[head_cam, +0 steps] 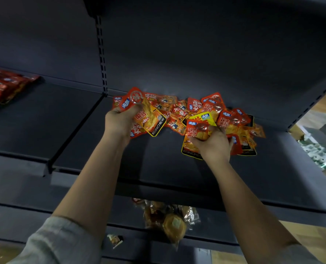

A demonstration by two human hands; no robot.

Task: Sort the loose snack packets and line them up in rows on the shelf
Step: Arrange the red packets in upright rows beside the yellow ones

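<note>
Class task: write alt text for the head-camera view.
Two hands reach into a loose pile of red and yellow snack packets on a dark shelf; the left hand and right hand each grip packets.

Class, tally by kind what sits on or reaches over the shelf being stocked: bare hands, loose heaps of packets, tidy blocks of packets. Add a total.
Bare hands: 2, left hand and right hand, each with a grip on packets
Loose heap of red and orange foil snack packets: 1
Tidy block of red foil packets: 1
Total: 4

A shop: slotted metal shelving [177, 159] stocked with snack packets [173, 109].
</note>
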